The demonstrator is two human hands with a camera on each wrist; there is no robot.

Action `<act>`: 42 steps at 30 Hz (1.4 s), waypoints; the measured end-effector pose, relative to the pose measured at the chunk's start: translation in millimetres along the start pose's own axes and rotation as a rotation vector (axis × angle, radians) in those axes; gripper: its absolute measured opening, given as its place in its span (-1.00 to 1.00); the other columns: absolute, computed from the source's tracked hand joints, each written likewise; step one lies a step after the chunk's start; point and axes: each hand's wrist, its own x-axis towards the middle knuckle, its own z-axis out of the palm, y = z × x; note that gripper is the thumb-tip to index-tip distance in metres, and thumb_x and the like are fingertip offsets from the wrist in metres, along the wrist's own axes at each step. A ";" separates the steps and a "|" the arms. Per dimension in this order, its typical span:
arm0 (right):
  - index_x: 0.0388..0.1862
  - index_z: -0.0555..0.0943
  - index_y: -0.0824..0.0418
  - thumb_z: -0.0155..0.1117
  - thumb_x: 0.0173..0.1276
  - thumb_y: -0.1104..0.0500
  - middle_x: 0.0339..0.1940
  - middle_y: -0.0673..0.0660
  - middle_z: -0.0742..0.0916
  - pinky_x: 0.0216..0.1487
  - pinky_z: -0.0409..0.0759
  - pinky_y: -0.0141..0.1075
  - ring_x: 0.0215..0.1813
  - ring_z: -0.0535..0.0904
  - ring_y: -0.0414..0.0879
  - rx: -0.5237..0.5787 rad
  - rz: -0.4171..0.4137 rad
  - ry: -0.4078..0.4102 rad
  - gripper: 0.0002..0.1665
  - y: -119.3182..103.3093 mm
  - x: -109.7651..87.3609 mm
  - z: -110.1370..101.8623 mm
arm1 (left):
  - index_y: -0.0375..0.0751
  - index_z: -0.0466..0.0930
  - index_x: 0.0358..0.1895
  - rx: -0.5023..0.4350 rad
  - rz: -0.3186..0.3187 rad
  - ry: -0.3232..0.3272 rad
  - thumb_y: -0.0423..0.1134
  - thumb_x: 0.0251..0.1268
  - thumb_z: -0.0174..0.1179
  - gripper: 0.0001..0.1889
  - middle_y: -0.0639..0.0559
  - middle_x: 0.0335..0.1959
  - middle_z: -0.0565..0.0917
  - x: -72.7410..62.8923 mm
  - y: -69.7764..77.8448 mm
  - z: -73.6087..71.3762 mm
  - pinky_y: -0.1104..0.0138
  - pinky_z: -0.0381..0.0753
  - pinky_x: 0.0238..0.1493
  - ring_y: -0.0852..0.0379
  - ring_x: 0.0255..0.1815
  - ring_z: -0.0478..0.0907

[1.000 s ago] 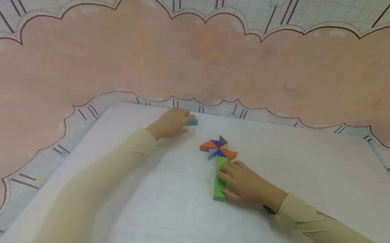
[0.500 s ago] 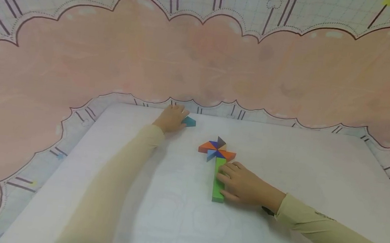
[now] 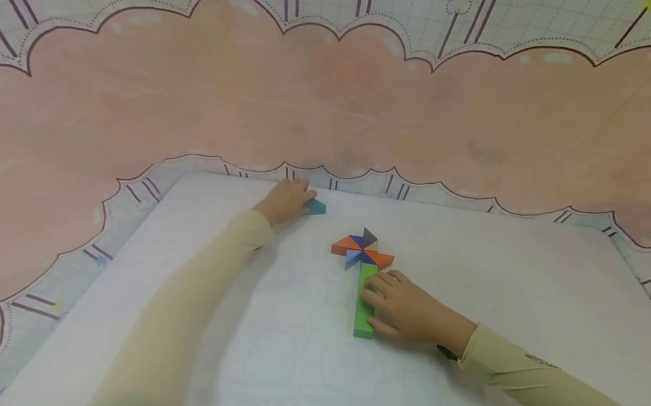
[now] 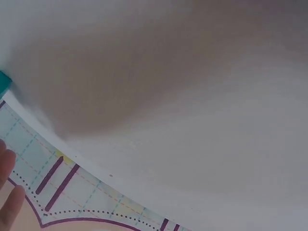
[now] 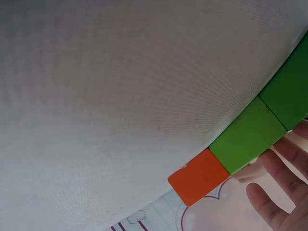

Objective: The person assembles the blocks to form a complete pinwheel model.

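Note:
At the far side of the white table, my left hand [image 3: 286, 200] pinches the left end of a teal block [image 3: 317, 208]. The grip itself is mostly hidden. In the left wrist view, only a corner of that block [image 4: 4, 83] and two fingertips [image 4: 10, 204] show at the left edge. My right hand [image 3: 404, 306] rests its fingers on a long green strip [image 3: 362, 331]. The right wrist view shows a light green block [image 5: 248, 134] and a dark green block [image 5: 288, 86] end to end, with fingers [image 5: 284, 173] touching their edge.
A pinwheel of small triangular blocks in orange, blue, tan and dark tones [image 3: 376, 258] sits at the green strip's far end. The white table [image 3: 505, 264] ends at a wall or cloth [image 3: 373, 101] printed with pink scallops. Both forearms cross the front.
My left hand has drawn back slightly to the left, baring more of the teal block, which has turned a little. My right hand and the pinwheel stay in place.

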 end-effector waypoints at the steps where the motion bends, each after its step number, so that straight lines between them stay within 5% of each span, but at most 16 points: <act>1: 0.00 0.48 0.11 0.08 0.34 -0.10 0.03 0.05 0.61 0.20 0.45 -0.09 0.15 0.47 -0.05 -0.001 -0.001 0.001 -0.61 -0.1 0.0 -0.1 | -0.19 0.51 0.03 -0.006 0.009 0.004 -0.14 0.32 0.13 -0.70 -0.21 -0.01 0.54 -1.5 0.1 0.1 0.06 0.52 0.11 -0.13 0.01 0.51; 5: 0.00 0.49 0.11 0.08 0.34 -0.10 0.03 0.05 0.61 0.21 0.45 -0.09 0.14 0.48 -0.06 -0.001 0.000 -0.003 -0.61 -0.3 0.6 0.2 | -0.17 0.53 -0.07 -0.017 0.048 0.014 -0.15 0.31 0.14 -0.77 -0.17 -0.09 0.55 -7.9 0.4 3.2 0.12 0.53 0.01 -0.07 -0.09 0.50; 12: 0.02 0.48 0.11 0.08 0.34 -0.11 0.05 0.06 0.60 0.22 0.44 -0.08 0.16 0.47 -0.05 0.006 0.012 -0.024 -0.59 -0.9 0.8 -1.7 | -0.11 0.51 0.09 0.007 0.107 -0.014 -0.07 0.31 0.12 -0.66 -0.15 0.02 0.54 -27.1 7.6 2.3 0.10 0.45 0.18 -0.06 0.03 0.51; 27: 0.05 0.50 0.13 0.09 0.33 -0.11 0.05 0.06 0.61 0.23 0.44 -0.08 0.17 0.48 -0.04 0.008 0.008 -0.011 -0.56 0.4 0.6 -0.3 | -0.10 0.52 0.05 0.049 0.247 0.009 -0.05 0.26 0.18 -0.65 -0.02 -0.14 0.56 -70.6 44.4 -9.7 0.20 0.49 0.07 0.08 -0.16 0.49; 42: 0.07 0.49 0.12 0.07 0.34 -0.12 0.07 0.07 0.60 0.26 0.41 -0.06 0.19 0.46 -0.03 0.013 0.018 -0.037 -0.55 -0.3 1.4 -2.1 | 0.00 0.52 0.05 0.006 0.332 0.016 -0.03 0.22 0.22 -0.65 0.07 -0.19 0.55 -74.8 82.0 -18.2 0.27 0.50 0.05 0.15 -0.19 0.47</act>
